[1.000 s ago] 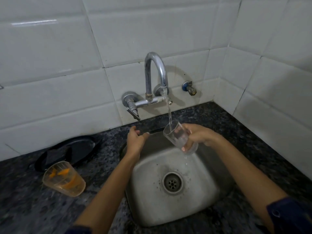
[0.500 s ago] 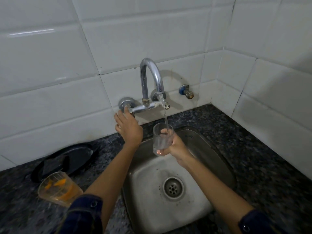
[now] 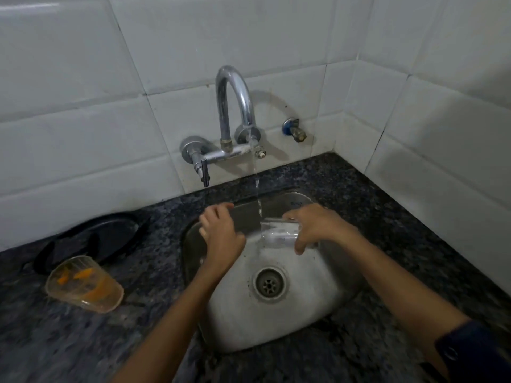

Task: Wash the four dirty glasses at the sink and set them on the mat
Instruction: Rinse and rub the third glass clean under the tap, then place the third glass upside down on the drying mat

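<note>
Glass, clear and lying roughly on its side, sits in our right hand over the back of the sink. The fingers of that hand curl over the top of the glass and the thumb comes under it near its right end. A thin stream of water falls from the tap and meets the glass at its left end; motion blur makes it hard to say which end is the mouth.

Our left hand hovers just left of the glass, over the left rim of the sink, with its fingers loosely bent and holding nothing. It does not touch the glass. Below both hands, in the floor of the sink, lies the round drain.

Well to the left of the left hand, on the dark speckled desk, stands a second glass, tilted in the wide-angle view and carrying orange residue on its wall. Just behind it lies a black tray, partly covered by a dark flat object that we cannot identify.

Beyond the hands, the tap's lever handle hangs downward from the left valve body on the white tiled wall. To the right of the tap, a small blue-capped valve projects from the same wall. A dark blue sleeve cuff shows on our right forearm at the lower right.
</note>
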